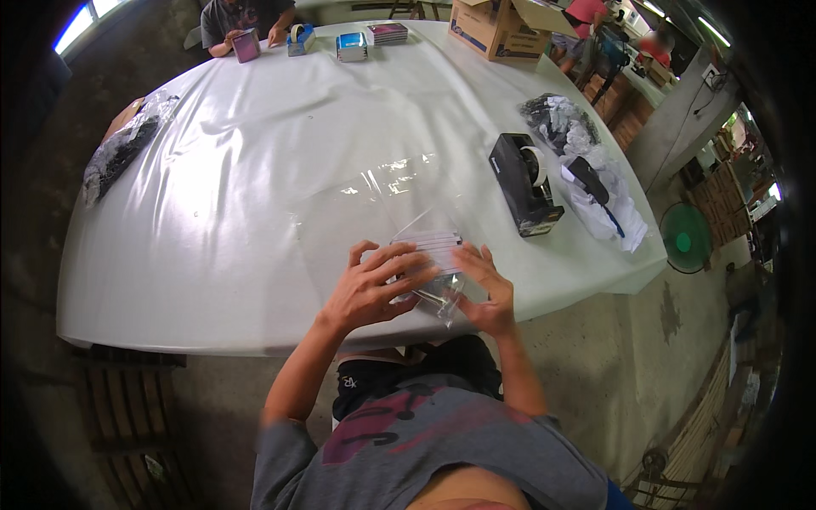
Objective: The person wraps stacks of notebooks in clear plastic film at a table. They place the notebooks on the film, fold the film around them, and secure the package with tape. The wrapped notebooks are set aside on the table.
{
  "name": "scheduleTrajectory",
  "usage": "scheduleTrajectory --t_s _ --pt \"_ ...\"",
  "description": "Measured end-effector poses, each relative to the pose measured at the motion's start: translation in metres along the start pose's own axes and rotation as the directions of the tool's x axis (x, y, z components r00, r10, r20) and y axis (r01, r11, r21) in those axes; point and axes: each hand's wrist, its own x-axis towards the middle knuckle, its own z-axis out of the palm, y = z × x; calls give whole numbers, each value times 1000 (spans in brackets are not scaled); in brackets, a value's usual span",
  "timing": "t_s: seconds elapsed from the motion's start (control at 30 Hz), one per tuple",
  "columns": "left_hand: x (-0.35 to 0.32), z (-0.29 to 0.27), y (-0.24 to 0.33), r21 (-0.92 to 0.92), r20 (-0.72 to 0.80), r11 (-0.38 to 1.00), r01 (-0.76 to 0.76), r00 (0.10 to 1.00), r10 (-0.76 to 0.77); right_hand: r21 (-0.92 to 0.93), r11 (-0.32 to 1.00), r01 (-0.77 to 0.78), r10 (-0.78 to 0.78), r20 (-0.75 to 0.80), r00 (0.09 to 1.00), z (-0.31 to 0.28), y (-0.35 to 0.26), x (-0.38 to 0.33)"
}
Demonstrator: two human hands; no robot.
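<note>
At the near edge of the table, a small stack of flat pieces with pale, striped edges (pixel 440 244) sits between my hands, partly covered by clear plastic film (pixel 442 295). My left hand (pixel 374 285) curls over the stack's left side, fingers reaching across its front. On the right side, my right hand (pixel 486 293) grips the stack, thumb by the loose film. The fingers hide much of the stack, so its exact kind does not show. Just beyond lie flat clear plastic sheets (pixel 357 200) on the white table cover (pixel 255 255).
A black tape dispenser (pixel 523 191) stands to the right, beside crumpled white plastic and a black-handled tool (pixel 592 183). A bagged dark bundle (pixel 123 157) lies far left. Across the table are small stacks (pixel 351 47), a cardboard box (pixel 497 30) and another person's hands (pixel 225 42).
</note>
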Motion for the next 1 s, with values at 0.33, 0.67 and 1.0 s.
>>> scheduleTrajectory --t_s 0.33,0.67,1.0 --pt "8 -14 2 -62 176 996 65 983 -53 20 1000 -14 11 148 989 -4 -3 16" --pt "15 -8 -22 -607 -44 760 232 945 -323 -134 983 126 -85 278 957 -6 -1 27" --pt "69 3 -62 -796 410 343 498 861 -299 -184 971 154 -103 261 960 -4 -5 27"
